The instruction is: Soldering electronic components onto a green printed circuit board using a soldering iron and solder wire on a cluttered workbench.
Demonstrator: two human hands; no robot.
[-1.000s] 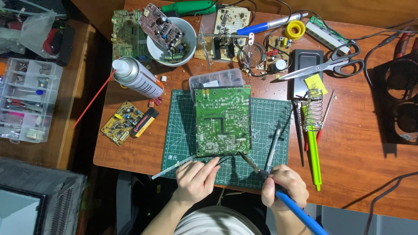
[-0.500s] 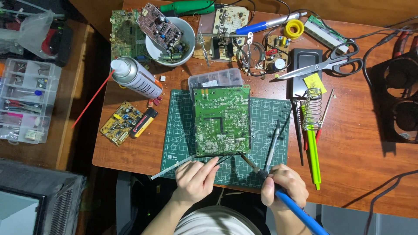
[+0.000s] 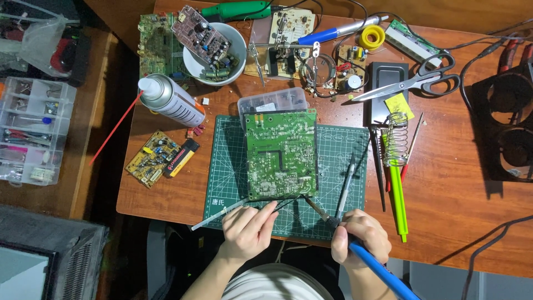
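Observation:
A green circuit board (image 3: 281,154) lies solder side up on a green cutting mat (image 3: 227,161). My right hand (image 3: 360,235) grips a blue-handled soldering iron (image 3: 373,264), its tip touching the board's near edge. My left hand (image 3: 248,229) pinches a thin wire of solder (image 3: 286,203) that points at the same spot; a grey metal tool (image 3: 216,215) lies under its fingers.
A spray can (image 3: 171,100), a small yellow board (image 3: 152,158), a white bowl of boards (image 3: 211,47), a clear parts box (image 3: 272,101), scissors (image 3: 413,82), a coiled iron stand (image 3: 395,141), green pens (image 3: 398,194), and tweezers (image 3: 346,180) surround the mat. A compartment organiser (image 3: 29,130) stands left.

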